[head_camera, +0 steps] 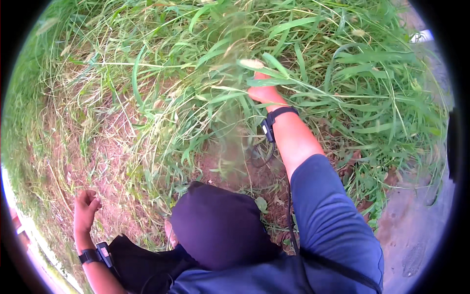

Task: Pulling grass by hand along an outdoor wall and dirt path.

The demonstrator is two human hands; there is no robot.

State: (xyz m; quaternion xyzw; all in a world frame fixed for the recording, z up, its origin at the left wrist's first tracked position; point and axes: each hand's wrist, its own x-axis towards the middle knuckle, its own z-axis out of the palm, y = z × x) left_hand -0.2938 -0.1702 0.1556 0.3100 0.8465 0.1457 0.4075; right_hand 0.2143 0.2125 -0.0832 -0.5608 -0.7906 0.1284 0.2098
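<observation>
My right hand (264, 88) reaches forward into a thick stand of green grass (293, 62). Blades and a seed head cross in front of it and hide its fingers, so its grip does not show. Over on the left, my left hand (86, 209) is raised above thin, dry grass, its fingers loosely curled and the thumb apart from them; I see nothing in it. Each wrist wears a black strap with a small device, the right one (270, 126) and the left one (104, 253). My knee in dark cloth (224, 220) shows between the arms.
Bare reddish soil (216, 161) with cut-looking straw lies before my knee. A black cable (292, 224) runs along my right arm. Grey paved ground (411, 220) borders the grass on the right. A pale strip (44, 250) edges it at lower left.
</observation>
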